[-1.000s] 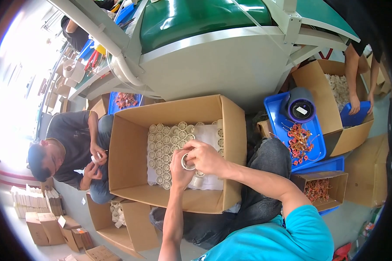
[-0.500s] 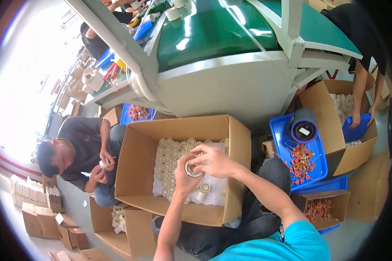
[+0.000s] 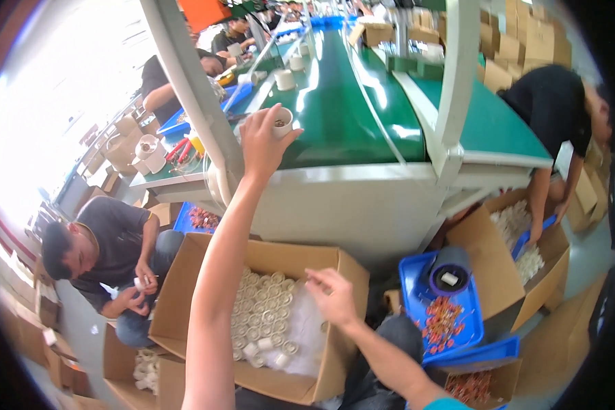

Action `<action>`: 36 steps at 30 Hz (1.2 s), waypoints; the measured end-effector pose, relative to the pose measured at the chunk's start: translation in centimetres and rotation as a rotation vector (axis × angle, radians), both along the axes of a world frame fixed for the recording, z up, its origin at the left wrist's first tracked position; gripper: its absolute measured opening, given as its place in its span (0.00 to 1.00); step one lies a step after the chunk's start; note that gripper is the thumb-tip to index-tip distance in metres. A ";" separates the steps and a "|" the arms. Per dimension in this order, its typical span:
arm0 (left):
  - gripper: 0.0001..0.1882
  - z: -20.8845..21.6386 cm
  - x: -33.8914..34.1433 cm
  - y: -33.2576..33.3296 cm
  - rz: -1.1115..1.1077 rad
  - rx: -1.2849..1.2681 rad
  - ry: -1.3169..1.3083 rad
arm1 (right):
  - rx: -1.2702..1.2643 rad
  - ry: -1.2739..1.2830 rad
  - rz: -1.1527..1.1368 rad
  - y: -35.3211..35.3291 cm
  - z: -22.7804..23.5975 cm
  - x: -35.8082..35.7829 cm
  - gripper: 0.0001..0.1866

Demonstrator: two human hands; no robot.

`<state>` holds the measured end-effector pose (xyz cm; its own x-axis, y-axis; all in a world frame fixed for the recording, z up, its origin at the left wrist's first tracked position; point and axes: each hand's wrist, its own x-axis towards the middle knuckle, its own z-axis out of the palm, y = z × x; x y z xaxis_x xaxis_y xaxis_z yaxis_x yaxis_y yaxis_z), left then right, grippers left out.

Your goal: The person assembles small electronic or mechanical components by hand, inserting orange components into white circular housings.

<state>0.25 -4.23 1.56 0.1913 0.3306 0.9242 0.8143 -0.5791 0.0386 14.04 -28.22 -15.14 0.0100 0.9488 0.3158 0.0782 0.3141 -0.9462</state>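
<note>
Left hand: one, the person's left hand (image 3: 261, 140), raised far over the near end of the green belt (image 3: 352, 126), fingers and thumb curved around one cup.
Held cup: one white cup (image 3: 285, 125), rim up and slightly tilted, small brownish contents showing inside.
Right hand: one, the person's right hand (image 3: 333, 295), above the right part of the large carton (image 3: 314, 260); its grip is narrow, thumb near the fingertips, and whether anything is pinched there I cannot tell.
Cups on the belt: three white cups (image 3: 285, 80) countable along its left side, beyond the held cup.
Cups in the large carton: dozens of pale cups (image 3: 260, 304), too crowded for an exact count, on a white sheet (image 3: 306, 335); at least three near ones lie tipped.
Right blue tray: one tray (image 3: 473, 318) holding one dark cylinder (image 3: 449, 263) and a heap of red-orange parts (image 3: 443, 322), uncountable.
Neighbours: one co-worker (image 3: 116, 232) seated left, one co-worker (image 3: 550, 109) bending at right, others far left.
Labels: one white label (image 3: 449, 279) on the cylinder's end, its writing too small to read.
</note>
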 end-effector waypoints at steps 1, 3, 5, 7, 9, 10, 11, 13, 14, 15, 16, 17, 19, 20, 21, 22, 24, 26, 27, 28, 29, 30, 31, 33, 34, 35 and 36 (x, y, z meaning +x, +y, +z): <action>0.33 0.0 0.3 1.6 0.043 -0.009 0.031 | -0.003 0.003 -0.002 -0.1 -0.5 -0.1 0.15; 0.34 -1.0 -1.4 4.8 0.175 -0.022 -0.005 | -0.011 0.015 0.013 -0.6 -0.9 -1.2 0.16; 0.38 -1.9 -2.4 6.0 0.305 -0.173 0.002 | -0.008 -0.012 0.023 -0.6 -0.5 -1.5 0.16; 0.44 -2.2 -1.8 6.5 0.458 -0.144 0.022 | -0.044 -0.023 0.025 -0.9 -0.5 -1.4 0.17; 0.44 -1.8 -1.2 5.7 0.396 -0.011 0.037 | -0.021 -0.053 0.006 -0.4 0.0 -0.8 0.17; 0.42 -1.2 -0.8 4.9 0.326 0.037 0.054 | -0.002 -0.036 -0.002 0.0 -0.1 -0.6 0.17; 0.39 -0.6 -0.7 3.7 0.258 0.082 0.073 | 0.013 -0.016 -0.006 0.3 -0.3 -0.4 0.17; 0.35 -1.0 -1.0 -0.2 0.085 0.207 0.108 | 0.021 -0.043 -0.041 1.2 0.0 0.3 0.17; 0.32 -2.5 -0.9 -3.2 0.022 0.221 0.058 | 0.009 -0.008 -0.070 1.6 0.0 0.7 0.16; 0.30 -5.4 -1.7 -6.0 -0.060 0.268 0.018 | 0.004 0.029 -0.093 1.7 0.2 1.1 0.16; 0.28 -9.0 -3.1 -8.5 -0.136 0.316 -0.016 | 0.014 0.018 -0.111 1.8 0.5 1.2 0.16; 0.25 -13.6 -4.8 -10.5 -0.182 0.267 -0.047 | 0.030 0.007 -0.130 1.7 0.7 1.2 0.16; 0.29 -24.0 -7.6 -14.5 -0.020 -0.214 -0.009 | 0.057 0.051 -0.109 1.5 0.5 0.8 0.16; 0.30 -28.6 -8.9 -16.3 0.030 -0.464 0.015 | 0.038 0.060 -0.085 1.3 0.3 0.4 0.16; 0.31 -32.9 -10.6 -18.5 0.062 -0.758 0.209 | 0.024 0.066 -0.061 1.0 0.2 0.0 0.16; 0.31 -36.3 -12.8 -20.7 0.095 -1.045 0.404 | 0.002 0.074 -0.038 0.7 0.3 -0.7 0.16; 0.32 -41.2 -14.9 -23.7 0.093 -1.146 0.651 | 0.025 0.058 -0.024 0.2 0.0 -1.7 0.16; 0.31 -42.6 -13.7 -24.9 0.148 -1.216 0.620 | 0.008 0.021 -0.024 -0.2 -0.7 -2.0 0.16; 0.31 -42.9 -13.0 -24.7 0.226 -1.287 0.601 | 0.001 0.003 -0.022 -0.3 -1.0 -2.0 0.16; 0.31 -43.1 -12.5 -24.3 0.213 -1.280 0.590 | 0.007 -0.013 -0.027 -0.4 -0.9 -2.0 0.16; 0.29 -43.2 -11.9 -23.8 0.237 -1.310 0.585 | 0.008 -0.020 -0.026 -0.5 -0.8 -1.9 0.16; 0.27 -43.2 -11.2 -23.2 0.257 -1.338 0.584 | 0.008 -0.026 -0.031 -0.5 -0.6 -1.7 0.16; 0.27 -43.8 -11.7 -23.2 0.258 -1.330 0.586 | 0.014 -0.023 -0.034 -0.6 -0.3 -1.9 0.16; 0.25 -45.8 -13.6 -23.6 0.322 -1.154 0.758 | -0.014 0.010 -0.016 -0.7 -0.3 -2.7 0.15; 0.24 -46.1 -13.5 -23.9 0.309 -1.059 0.779 | 0.001 -0.004 -0.022 -0.6 -0.8 -2.6 0.15; 0.24 -46.0 -13.9 -23.9 0.289 -1.090 0.750 | -0.027 0.003 -0.016 -0.5 -0.8 -2.4 0.15; 0.24 -45.7 -13.9 -23.7 0.267 -1.117 0.729 | 0.005 0.007 -0.023 -0.4 -1.0 -2.4 0.15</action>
<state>-13.68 -27.95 -44.17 0.3299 0.9334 -0.1414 0.9327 -0.3454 -0.1040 11.59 -28.61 -16.11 0.0341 0.9468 0.3201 0.0786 0.3168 -0.9452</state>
